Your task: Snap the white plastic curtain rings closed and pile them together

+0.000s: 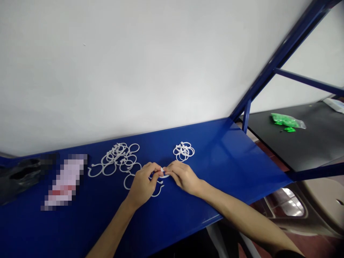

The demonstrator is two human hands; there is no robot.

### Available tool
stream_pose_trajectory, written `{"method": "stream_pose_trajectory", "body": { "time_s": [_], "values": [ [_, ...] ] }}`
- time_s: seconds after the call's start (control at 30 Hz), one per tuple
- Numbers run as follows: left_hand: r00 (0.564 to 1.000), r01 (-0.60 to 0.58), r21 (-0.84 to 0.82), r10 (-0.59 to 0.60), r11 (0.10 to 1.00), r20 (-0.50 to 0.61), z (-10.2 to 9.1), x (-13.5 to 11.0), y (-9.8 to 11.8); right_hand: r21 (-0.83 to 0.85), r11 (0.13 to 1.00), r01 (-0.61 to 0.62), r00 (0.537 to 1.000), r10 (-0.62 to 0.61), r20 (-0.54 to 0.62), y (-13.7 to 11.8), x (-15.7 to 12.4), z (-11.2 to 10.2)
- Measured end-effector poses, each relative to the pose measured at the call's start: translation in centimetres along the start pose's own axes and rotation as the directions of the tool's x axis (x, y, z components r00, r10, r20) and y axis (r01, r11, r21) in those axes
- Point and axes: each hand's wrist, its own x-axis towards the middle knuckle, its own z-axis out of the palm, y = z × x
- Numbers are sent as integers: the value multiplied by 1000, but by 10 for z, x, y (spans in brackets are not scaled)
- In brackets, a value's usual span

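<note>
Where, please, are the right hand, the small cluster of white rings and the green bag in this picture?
Right hand (184, 176): head view, back of the hand.
Small cluster of white rings (184, 150): head view, its middle.
Green bag (286, 120): head view, its middle.

we see rings of smooth white plastic (116, 156), faintly glossy, in the loose spread and in the smaller cluster (184, 151), and the held ring (164, 176) looks like the same plastic. the shelf top (215, 154) is painted sheet metal, smooth and glossy blue, throwing back the light, and the frame bars (285, 50) carry the same glossy paint. the wall (134, 64) has a matt white finish. the lower shelf (317, 143) is matt black. the green pieces lie in a shiny clear plastic bag (286, 121). the dark bag (21, 175) looks like crinkled plastic.
</note>
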Motion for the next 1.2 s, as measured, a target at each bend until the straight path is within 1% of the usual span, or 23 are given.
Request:
{"method": "stream_pose_trajectory", "body": {
  "time_s": [0.1,0.17,0.2,0.23,0.3,0.37,0.4,0.47,0.53,0.6,0.7,0.77,0.87,1.0,1.07,1.1,1.2],
  "values": [
    [1000,-29,52,29,998,-8,-6,3,0,-22,998,-51,997,49,-57,1,6,-2],
    [999,-52,113,50,992,19,-14,5,-1,-74,992,-98,985,87,-147,7,11,-9],
    [997,-63,147,56,987,53,-19,6,-3,-104,984,-142,971,117,-210,11,13,-14],
    [994,-73,178,57,981,97,-24,6,-4,-129,971,-202,946,159,-281,18,15,-20],
    [975,-94,220,45,971,219,-34,4,-6,-137,928,-346,878,269,-396,33,17,-34],
    [941,-107,231,24,967,338,-39,2,-7,-142,875,-463,830,371,-418,49,17,-45],
    [928,-106,233,12,967,372,-39,1,-6,-157,849,-504,816,409,-408,56,16,-48],
    [919,-105,237,4,966,394,-36,0,-5,-193,814,-547,808,453,-377,65,15,-53],
    [927,-111,243,13,964,374,-31,1,-3,-219,802,-555,811,465,-354,69,13,-54],
    [946,-99,254,12,962,324,-27,3,-3,-231,798,-556,812,462,-357,67,13,-55],
    [984,-43,267,-6,963,181,-24,6,-4,-249,794,-554,810,446,-381,61,13,-55],
    [997,-18,266,-3,964,80,-24,7,-7,-259,804,-536,820,421,-388,56,14,-55],
    [1000,-3,259,11,966,-26,-23,8,-10,-271,823,-499,836,375,-401,51,16,-53],
    [994,-11,234,36,972,-101,-20,8,-8,-291,852,-434,861,298,-411,42,17,-48],
    [990,-7,217,37,976,-134,-18,8,-6,-289,883,-370,891,249,-379,34,16,-44],
    [988,-4,210,37,978,-153,-17,8,-5,-274,905,-325,912,223,-345,29,16,-41],
    [977,1,199,41,980,-208,-10,6,-2,-165,969,-182,973,153,-175,15,14,-29]
  ]
}}
